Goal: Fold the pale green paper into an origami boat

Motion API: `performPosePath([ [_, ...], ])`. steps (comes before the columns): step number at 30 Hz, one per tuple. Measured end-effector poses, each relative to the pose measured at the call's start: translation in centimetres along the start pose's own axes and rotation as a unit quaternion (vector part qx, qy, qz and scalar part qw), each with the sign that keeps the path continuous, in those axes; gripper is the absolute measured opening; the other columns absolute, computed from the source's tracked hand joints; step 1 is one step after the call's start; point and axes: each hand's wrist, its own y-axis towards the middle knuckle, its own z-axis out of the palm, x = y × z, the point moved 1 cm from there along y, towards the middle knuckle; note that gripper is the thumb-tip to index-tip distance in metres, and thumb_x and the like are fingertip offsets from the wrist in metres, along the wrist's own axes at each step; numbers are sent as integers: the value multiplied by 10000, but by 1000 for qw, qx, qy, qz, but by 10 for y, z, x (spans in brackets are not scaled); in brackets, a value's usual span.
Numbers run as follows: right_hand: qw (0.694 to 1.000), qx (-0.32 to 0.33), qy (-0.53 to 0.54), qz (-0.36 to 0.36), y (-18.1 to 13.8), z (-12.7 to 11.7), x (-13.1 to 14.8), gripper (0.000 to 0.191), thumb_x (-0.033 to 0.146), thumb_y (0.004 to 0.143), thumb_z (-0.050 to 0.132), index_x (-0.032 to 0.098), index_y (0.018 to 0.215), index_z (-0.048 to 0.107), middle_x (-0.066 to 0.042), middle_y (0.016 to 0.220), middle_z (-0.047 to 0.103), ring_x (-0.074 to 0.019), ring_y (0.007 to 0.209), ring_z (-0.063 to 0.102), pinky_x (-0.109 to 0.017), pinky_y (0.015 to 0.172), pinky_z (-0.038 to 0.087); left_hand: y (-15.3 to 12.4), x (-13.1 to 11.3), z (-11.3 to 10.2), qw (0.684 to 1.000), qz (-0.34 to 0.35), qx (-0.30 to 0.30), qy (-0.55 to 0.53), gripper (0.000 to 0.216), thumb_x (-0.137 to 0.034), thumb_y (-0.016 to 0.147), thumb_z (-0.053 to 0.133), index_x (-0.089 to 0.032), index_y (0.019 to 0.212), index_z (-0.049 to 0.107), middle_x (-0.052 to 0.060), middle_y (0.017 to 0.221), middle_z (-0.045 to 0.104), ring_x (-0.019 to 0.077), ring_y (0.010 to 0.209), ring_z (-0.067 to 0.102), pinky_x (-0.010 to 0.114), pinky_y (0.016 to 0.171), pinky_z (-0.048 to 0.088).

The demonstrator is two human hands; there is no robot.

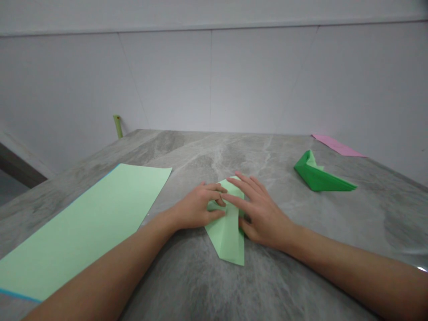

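Observation:
A pale green sheet of paper (230, 238), folded into a narrow shape with several creases, lies on the grey table in front of me. My left hand (202, 205) holds its left side, the fingers bent over the upper part and the thumb on the paper. From the right, my right hand (259, 207) grips the same paper. Its fingers reach across the top, and the thumb is at the right edge of a raised flap. The fingertips of both hands meet near the middle and hide part of the folds.
Pale green sheets (90, 223) with a blue edge below lie at left, beside my left forearm. A folded bright green paper shape (319, 177) sits at right. Pink paper (339, 145) lies at the far right edge. A white wall (234, 80) stands behind the grey marbled table (187, 151).

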Motion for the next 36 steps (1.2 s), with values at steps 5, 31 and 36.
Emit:
performPosePath([
  [5, 992, 106, 41, -47, 1, 4, -5, 468, 74, 819, 435, 217, 1246, 562, -81, 1289, 607, -232, 1226, 525, -610, 1115, 129, 1, 7, -2, 996, 18, -65, 62, 83, -234, 797, 668, -197, 736, 710, 53, 1104, 618, 214, 1077, 552, 361, 966, 411],
  [31, 992, 81, -73, 57, 7, -1, -12, 153, 217, 900, 564, 173, 839, 697, -68, 922, 730, -228, 911, 648, -418, 945, 402, -3, -1, -13, 995, 60, 15, 73, 121, -214, 805, 583, -199, 893, 665, 47, 958, 699, 213, 981, 639, 362, 944, 460],
  [36, 992, 102, -63, 49, 9, -4, -11, 176, 178, 912, 525, 164, 922, 701, -68, 843, 716, -192, 855, 652, -356, 909, 427, -2, 6, -17, 991, 44, -5, 123, 165, -166, 841, 535, -194, 927, 673, 58, 952, 692, 198, 944, 633, 353, 920, 463],
])
